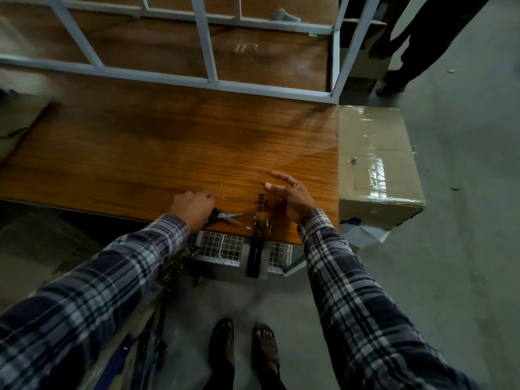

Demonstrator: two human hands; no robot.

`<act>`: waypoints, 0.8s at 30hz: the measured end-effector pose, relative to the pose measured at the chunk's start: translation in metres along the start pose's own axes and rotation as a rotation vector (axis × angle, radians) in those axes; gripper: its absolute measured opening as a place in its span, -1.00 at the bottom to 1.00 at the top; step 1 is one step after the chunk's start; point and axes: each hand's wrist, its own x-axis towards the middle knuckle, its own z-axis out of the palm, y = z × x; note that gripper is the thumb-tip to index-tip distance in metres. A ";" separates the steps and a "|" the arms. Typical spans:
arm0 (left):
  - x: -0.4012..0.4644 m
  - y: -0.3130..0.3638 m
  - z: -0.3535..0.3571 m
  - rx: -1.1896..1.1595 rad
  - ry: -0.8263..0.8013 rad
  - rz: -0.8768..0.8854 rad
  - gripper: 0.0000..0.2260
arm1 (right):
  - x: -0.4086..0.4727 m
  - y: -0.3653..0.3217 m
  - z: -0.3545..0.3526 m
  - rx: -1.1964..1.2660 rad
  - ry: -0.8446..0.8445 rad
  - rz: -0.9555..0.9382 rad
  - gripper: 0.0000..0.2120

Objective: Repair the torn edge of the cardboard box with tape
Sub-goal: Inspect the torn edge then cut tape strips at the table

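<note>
— Cardboard box (377,164) location?
— Right of the wooden table (140,153), taped shiny.
— Hands?
— Left hand (194,208) grips scissors (228,216) at the near edge; right hand (289,197) spread wide beside clear tape (259,218).

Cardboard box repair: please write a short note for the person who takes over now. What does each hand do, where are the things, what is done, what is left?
Left hand: grips the scissors by the handles, blades lying on the wooden table.
Right hand: open, fingers spread over a clear printed tape strip that hangs over the table's front edge.
Cardboard box: beside the table's right end, glossy tape already across its top.
Done: a strip is pulled out.
Left: probably cut it and press it on the torn edge, which I cannot make out here.
</note>
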 end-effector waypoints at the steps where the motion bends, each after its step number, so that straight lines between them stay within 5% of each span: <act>1: 0.000 -0.006 -0.002 0.024 -0.002 -0.034 -0.71 | 0.000 0.000 0.000 -0.001 0.011 0.000 -0.47; 9: 0.007 -0.038 0.000 0.030 0.030 -0.155 -0.89 | 0.001 0.004 -0.002 0.011 0.021 -0.016 -0.48; 24: 0.030 -0.034 -0.005 0.095 -0.054 -0.085 -0.85 | 0.001 0.009 0.011 0.063 0.188 -0.023 -0.50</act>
